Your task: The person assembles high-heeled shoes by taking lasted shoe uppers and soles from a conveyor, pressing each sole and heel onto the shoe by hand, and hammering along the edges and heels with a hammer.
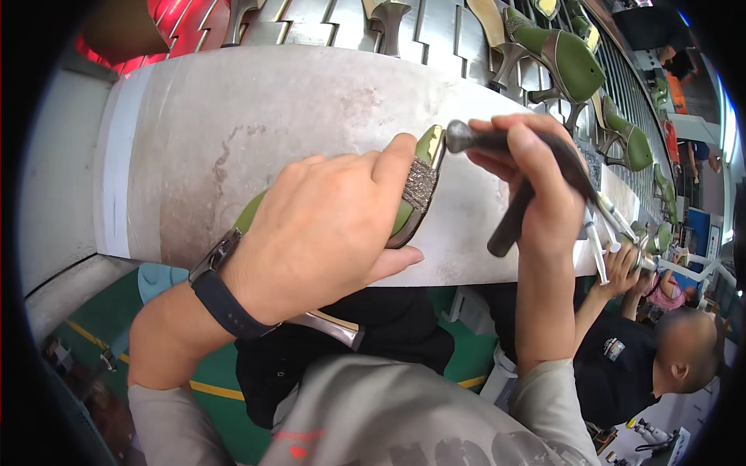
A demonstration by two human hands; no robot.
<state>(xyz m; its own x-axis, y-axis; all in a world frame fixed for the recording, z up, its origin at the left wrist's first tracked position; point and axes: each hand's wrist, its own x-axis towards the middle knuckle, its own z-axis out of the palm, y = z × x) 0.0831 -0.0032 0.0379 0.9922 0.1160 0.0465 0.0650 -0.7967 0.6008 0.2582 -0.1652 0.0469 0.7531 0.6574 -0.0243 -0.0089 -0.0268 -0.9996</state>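
Note:
My left hand point(326, 206) is wrapped over a green high-heeled shoe point(420, 185) with a glittery band across its front, pressing it on its side against the worktop. Its toe points to the far right, and my palm hides most of its middle. A metallic heel point(336, 328) shows below my left wrist, over my lap. In my right hand point(548, 175) is a dark hammer point(461, 137), my fingers closed round it. The hammer's round face is right beside the shoe's toe edge; whether they touch I cannot tell.
Along the far side runs a metal slat conveyor point(458, 39) carrying several green heeled shoes point(571, 66). The pale worktop point(272, 116) has brownish stains. White syringe-like tools point(606, 225) lie at the right, near a co-worker point(622, 365) in black.

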